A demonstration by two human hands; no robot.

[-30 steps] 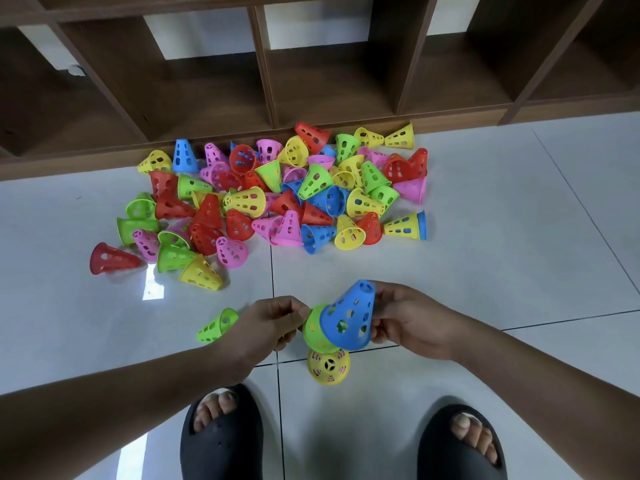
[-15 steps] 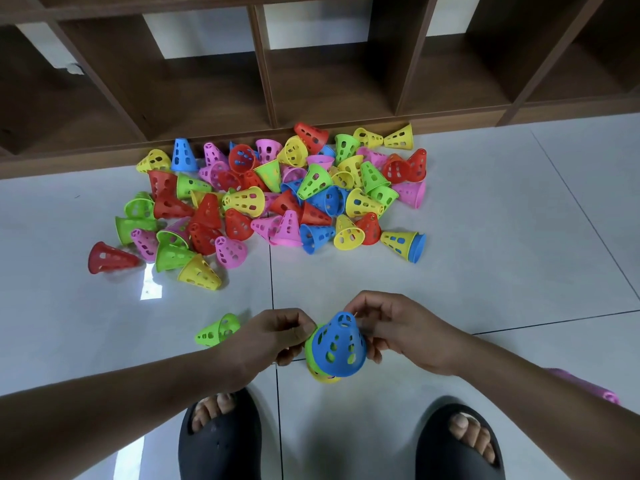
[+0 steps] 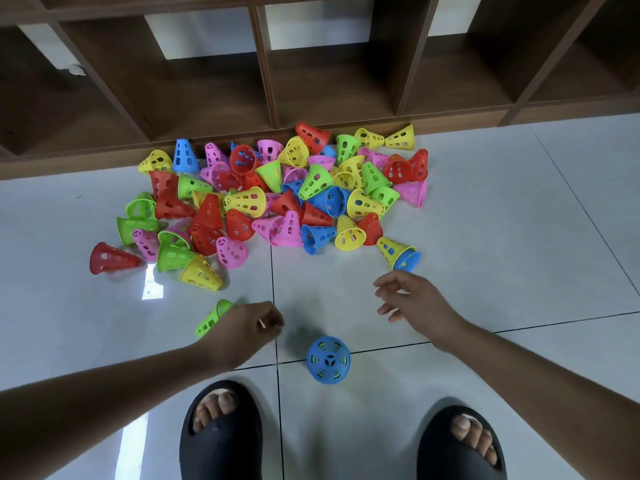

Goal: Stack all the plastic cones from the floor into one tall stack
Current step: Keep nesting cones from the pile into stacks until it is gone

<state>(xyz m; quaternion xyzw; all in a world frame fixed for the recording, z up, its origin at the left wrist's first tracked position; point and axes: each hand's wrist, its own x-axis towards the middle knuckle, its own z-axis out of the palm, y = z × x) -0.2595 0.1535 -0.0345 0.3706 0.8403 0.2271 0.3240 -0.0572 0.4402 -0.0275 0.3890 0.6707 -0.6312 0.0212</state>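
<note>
Both hands hold nothing: left hand [image 3: 242,329] loosely curled, right hand [image 3: 412,303] with fingers apart. The cone pile [image 3: 246,201] lies against the wooden shelf [image 3: 329,84]. Just ahead of the 2 black slippers [image 3: 221,431], the blue-topped stack [image 3: 328,359] stands upright, tip up, axis vertical.

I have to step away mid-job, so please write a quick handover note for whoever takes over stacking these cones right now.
Left hand: loosely curled, holding nothing, above a lone green cone that lies on its side.
Right hand: open and empty, near a yellow-and-blue nested pair.
Done: a short stack, blue cone on top, stands upright on the floor in front of the feet.
Left: nearly everything. The pile by the shelf lies loose, plus the green cone and the nested pair.
</note>
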